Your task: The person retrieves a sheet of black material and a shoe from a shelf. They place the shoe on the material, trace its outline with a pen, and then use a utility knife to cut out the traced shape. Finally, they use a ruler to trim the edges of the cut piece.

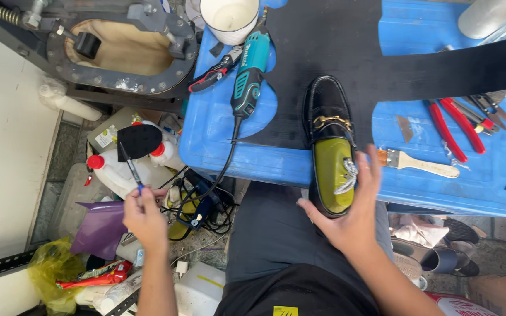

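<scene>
A black loafer [327, 111] with a gold buckle stands on a black rubber sheet [382, 52] on the blue table [487, 193]. A green shoe form fills its heel end. My right hand [349, 213] cups that heel from below and from the right. My left hand [143, 216] is off the table's left side, pinching a thin brush [130, 165]. The brush tip touches a black sole-shaped piece [139, 141] lying on white bottles with red caps [112, 169].
On the table lie a teal power tool [249, 73] with its cable, red-handled pliers [455, 126], a wooden-handled brush [420, 165] and a white cup [229, 17]. A metal press [118, 52] stands at the upper left. Clutter, bags and cables cover the floor below.
</scene>
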